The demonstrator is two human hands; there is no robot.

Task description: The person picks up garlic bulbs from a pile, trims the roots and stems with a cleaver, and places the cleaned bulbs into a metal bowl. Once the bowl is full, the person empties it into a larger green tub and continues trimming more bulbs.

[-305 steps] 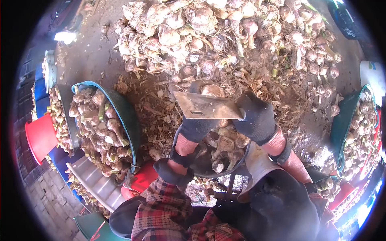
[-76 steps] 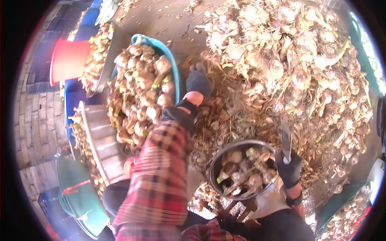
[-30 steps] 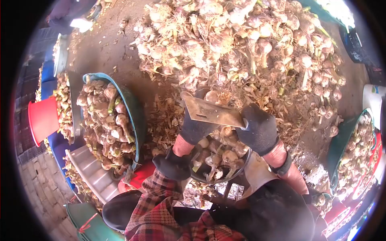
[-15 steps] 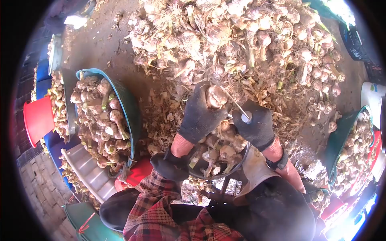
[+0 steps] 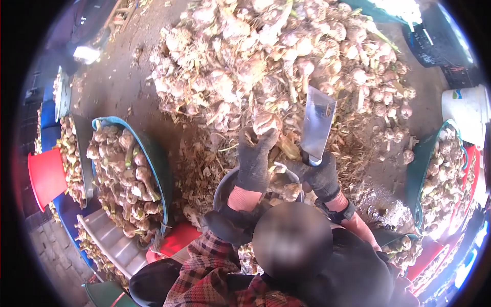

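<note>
Garlic bulb: the garlic bulb (image 5: 267, 123) sits at the fingertips of the left hand (image 5: 254, 161), in front of the near edge of the garlic pile (image 5: 245, 61).
Left hand: dark-gloved, raised and reaching away from the body; its fingers curl upward and pinch the bulb from its near side.
Right hand: also gloved, the right hand (image 5: 322, 176) is lower and to the right, fingers closed around the handle of the cleaver (image 5: 319, 123).
Cleaver: its blade points away from the body, broad face in view, right of the bulb and apart from it.
Between the hands: a dry husk (image 5: 289, 148); whether it hangs from anything, I cannot tell.
Bowl: the metal bowl (image 5: 222, 190) lies below the hands with garlic in it; the wrists and a blurred round patch (image 5: 292, 240) hide part of it.
Scraps: loose peelings (image 5: 353, 146) cover the floor beyond the bowl and to both sides.
Left side: a garlic-filled green tub (image 5: 162, 171), with a ribbed pale tray (image 5: 115, 245) nearer the body and a red bucket (image 5: 47, 179) farther left.
Right side: another green tub (image 5: 417, 179) of garlic, a white bucket (image 5: 466, 110) beyond it.
Open room: brown floor (image 5: 115, 84) shows between the left tub and the pile, and in a strip along the pile's right edge.
</note>
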